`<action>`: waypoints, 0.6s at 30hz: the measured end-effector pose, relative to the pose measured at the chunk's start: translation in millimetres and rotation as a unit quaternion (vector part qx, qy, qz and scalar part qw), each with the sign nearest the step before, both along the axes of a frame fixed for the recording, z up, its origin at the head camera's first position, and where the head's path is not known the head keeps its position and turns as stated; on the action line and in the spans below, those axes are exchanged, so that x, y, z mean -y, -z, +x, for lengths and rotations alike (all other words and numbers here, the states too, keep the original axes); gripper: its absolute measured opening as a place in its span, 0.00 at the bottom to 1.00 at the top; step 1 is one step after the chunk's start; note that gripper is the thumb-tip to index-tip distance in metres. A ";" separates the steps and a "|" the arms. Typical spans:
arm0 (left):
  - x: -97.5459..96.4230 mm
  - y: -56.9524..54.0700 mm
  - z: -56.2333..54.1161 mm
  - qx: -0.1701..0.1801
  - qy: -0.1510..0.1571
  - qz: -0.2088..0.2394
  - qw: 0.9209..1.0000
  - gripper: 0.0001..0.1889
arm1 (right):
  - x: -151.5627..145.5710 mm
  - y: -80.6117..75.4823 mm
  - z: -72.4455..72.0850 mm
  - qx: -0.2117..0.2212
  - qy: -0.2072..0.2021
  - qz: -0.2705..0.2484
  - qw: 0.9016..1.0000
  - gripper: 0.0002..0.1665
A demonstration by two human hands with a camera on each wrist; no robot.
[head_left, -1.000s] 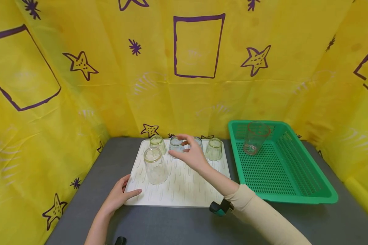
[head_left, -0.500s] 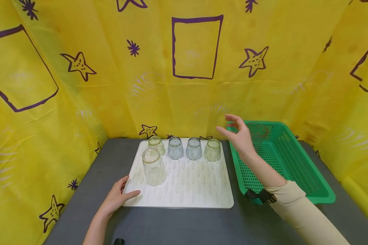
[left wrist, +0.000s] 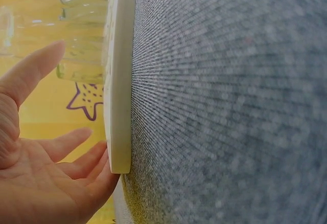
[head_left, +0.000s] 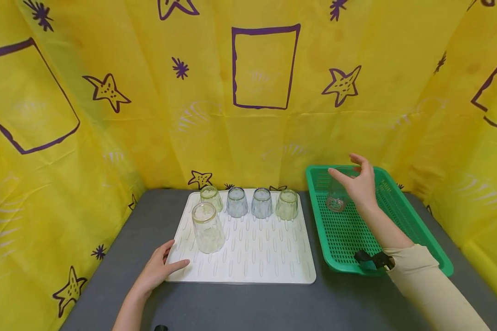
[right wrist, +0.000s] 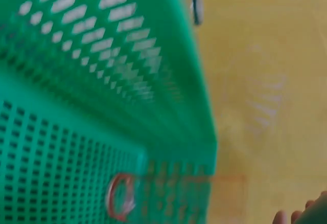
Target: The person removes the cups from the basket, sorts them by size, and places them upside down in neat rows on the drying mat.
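My left hand (head_left: 155, 269) touches the left edge of a white ridged mat (head_left: 265, 262) with relaxed fingers; the left wrist view shows its thumb (left wrist: 38, 70) apart from the mat. Over the green basket, my right hand (head_left: 361, 186) has thumb and fingers spread about the upper part of a tall clear glass (head_left: 336, 202) with a pinkish tint. The hand partly hides this glass. In the right wrist view, fingertips (right wrist: 296, 217) show at the lower right, apart from the glass (right wrist: 120, 198). On the mat's left stands a tall clear drinking glass (head_left: 209, 234).
Along the mat's back edge stand a green-tinted glass (head_left: 211, 197), two bluish glasses (head_left: 237, 203) and another green-tinted glass (head_left: 287, 206). The green slotted basket (head_left: 324, 243) sits right of the mat on a grey table (head_left: 240, 303). A yellow patterned cloth (head_left: 265, 133) hangs behind.
My right hand has moved right, from above the back row of glasses to the tall glass in the basket. The left hand stays at the mat's edge.
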State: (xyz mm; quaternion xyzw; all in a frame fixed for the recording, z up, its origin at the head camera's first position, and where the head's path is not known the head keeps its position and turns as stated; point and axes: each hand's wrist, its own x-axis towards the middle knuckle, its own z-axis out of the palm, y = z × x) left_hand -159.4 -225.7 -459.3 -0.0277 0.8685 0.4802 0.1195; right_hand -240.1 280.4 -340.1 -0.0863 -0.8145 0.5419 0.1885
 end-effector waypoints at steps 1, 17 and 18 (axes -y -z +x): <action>-0.1 0.2 -0.1 0.000 0.000 -0.001 1.000 0.48 | -3.8 1.6 -1.0 0.007 0.009 0.008 1.000 0.50; -0.6 0.5 -0.1 0.000 -0.003 -0.009 1.000 0.48 | -39.7 26.8 -14.7 0.111 0.023 0.098 0.989 0.65; -0.7 0.6 -0.1 -0.001 -0.003 -0.010 1.000 0.48 | -40.5 28.0 -15.5 0.118 0.020 0.104 0.987 0.65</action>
